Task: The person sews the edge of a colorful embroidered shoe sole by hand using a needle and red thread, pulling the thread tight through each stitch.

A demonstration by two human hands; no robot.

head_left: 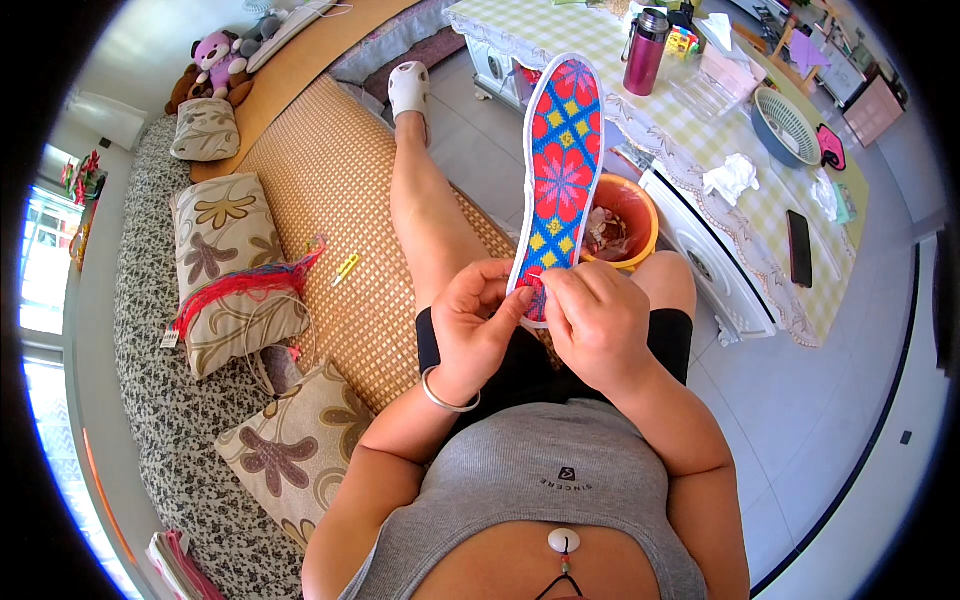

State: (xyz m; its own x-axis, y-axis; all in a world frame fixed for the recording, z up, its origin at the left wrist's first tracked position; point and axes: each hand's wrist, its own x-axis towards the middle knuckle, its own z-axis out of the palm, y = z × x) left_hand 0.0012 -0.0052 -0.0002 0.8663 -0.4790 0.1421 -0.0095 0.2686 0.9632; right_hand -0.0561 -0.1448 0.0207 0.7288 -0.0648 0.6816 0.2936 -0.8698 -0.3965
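An embroidered insole (562, 170) with a white edge stands upright in front of me, its toe end pointing away. Red flowers, blue ground and yellow diamonds cover its face. My left hand (478, 315) grips the heel end's left edge, thumb on the front and fingers behind. At the right edge of the heel, my right hand (597, 318) is closed in a pinch. A thin pale sliver like a needle (535, 277) shows at its fingertips against the stitching. Any thread on it is too fine to make out.
Red yarn (245, 290) lies across a cushion (225, 225) on the woven-mat sofa (330, 150), near a small yellow tool (346, 268). An orange bucket (640, 215) stands beside my knee. The checked table (720, 140) holds a purple flask (647, 52), a basket (786, 127) and a phone (799, 248).
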